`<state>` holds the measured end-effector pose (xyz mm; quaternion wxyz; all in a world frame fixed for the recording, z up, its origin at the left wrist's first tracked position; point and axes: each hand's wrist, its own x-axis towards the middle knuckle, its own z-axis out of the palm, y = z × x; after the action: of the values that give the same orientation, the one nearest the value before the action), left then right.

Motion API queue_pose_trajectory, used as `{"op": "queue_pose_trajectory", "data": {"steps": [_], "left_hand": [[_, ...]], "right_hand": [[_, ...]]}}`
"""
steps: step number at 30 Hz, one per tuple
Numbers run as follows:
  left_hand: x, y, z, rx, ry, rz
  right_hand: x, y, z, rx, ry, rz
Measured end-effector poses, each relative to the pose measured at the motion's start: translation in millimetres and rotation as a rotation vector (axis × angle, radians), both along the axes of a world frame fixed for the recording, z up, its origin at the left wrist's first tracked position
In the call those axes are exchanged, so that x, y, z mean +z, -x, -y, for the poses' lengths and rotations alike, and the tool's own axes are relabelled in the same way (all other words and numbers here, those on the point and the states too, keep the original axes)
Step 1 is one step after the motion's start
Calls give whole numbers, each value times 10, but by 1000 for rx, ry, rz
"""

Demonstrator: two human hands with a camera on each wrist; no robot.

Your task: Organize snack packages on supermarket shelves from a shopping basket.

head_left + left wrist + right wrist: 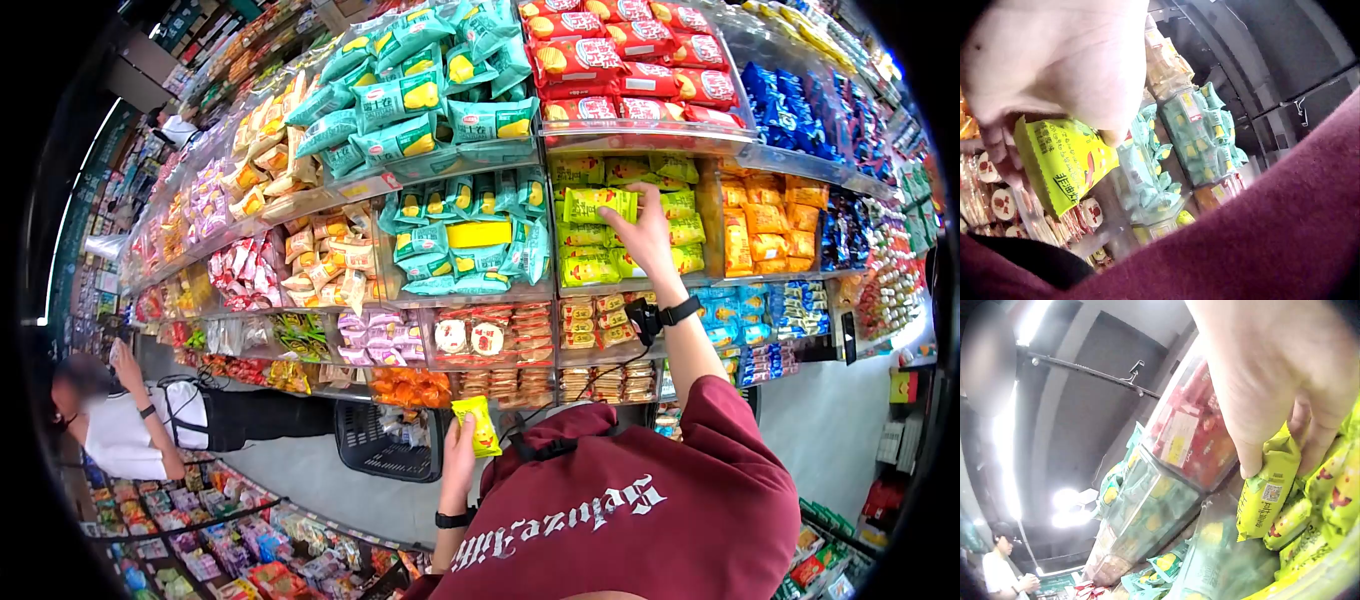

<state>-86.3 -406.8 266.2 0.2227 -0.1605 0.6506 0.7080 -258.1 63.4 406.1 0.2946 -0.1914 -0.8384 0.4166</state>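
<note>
My left hand (458, 462) holds a yellow-green snack packet (477, 426) low in front of the shelves; in the left wrist view the packet (1063, 164) is pinched between the thumb and curled fingers of that hand (1066, 69). Up at the bin of yellow-green packets, my right hand (645, 232) grips another such packet (598, 206) above the rest. The right wrist view shows this packet (1267, 484) between the thumb and fingers of the hand (1279, 381), close against other packets (1341, 494) in the bin.
Teal packets (405, 95) fill bins to the left, red packets (625, 60) lie above, and orange packets (768, 232) are to the right. Clear bin walls stand between them. A black basket (388, 455) is below, near a person in a white top (125, 430) at the left.
</note>
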Motion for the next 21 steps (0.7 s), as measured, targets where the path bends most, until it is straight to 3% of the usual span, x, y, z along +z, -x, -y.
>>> {"op": "queue_pose_trajectory", "data": {"steps": [3, 4, 5, 7, 13, 19, 21], "left_hand": [[101, -206, -263, 23, 30, 39], [116, -247, -312, 22, 36, 47], [149, -280, -346, 21, 42, 55], [224, -303, -396, 40, 89, 36], [364, -186, -531, 58, 120, 32], [433, 99, -860, -135, 133, -162], [550, 262, -937, -224, 91, -142]], "right_hand": [[-175, 253, -11, 136, 260, 38], [-299, 337, -6, 129, 110, 12], [-389, 340, -17, 140, 125, 17], [-381, 276, 25, 102, -404, 37], [-356, 148, 8, 132, -446, 121], [-42, -433, 237, 170, -151, -108], [-34, -757, 418, 307, 111, 15]]}}
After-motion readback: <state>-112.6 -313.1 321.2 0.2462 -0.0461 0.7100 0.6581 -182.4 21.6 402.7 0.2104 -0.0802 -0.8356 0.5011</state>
